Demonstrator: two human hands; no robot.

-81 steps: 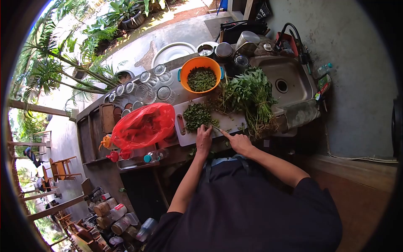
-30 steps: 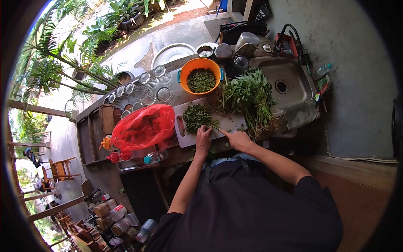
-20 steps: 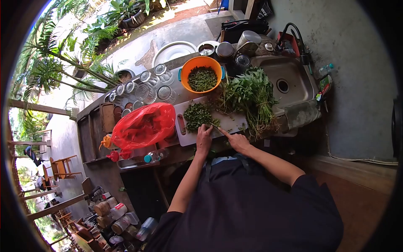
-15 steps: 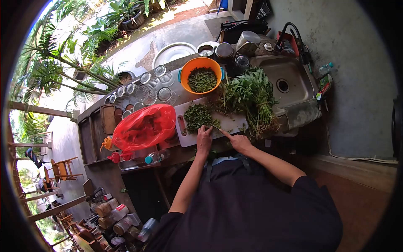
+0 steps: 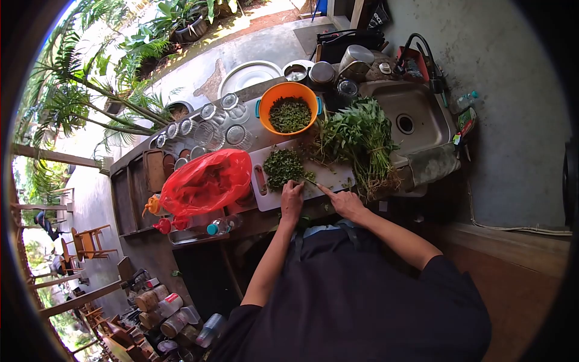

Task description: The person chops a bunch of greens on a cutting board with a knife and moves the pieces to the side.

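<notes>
Forearms converge from below onto the worktop's white cutting board [image 5: 333, 174]. My left hand [image 5: 292, 200] curls at the chopped greens [image 5: 282, 165]; I cannot tell whether it grasps any. My right hand [image 5: 345, 203] clenches a knife [image 5: 312, 184], forefinger extended. The blade points up-left toward the left hand, thin and mostly hidden.
</notes>
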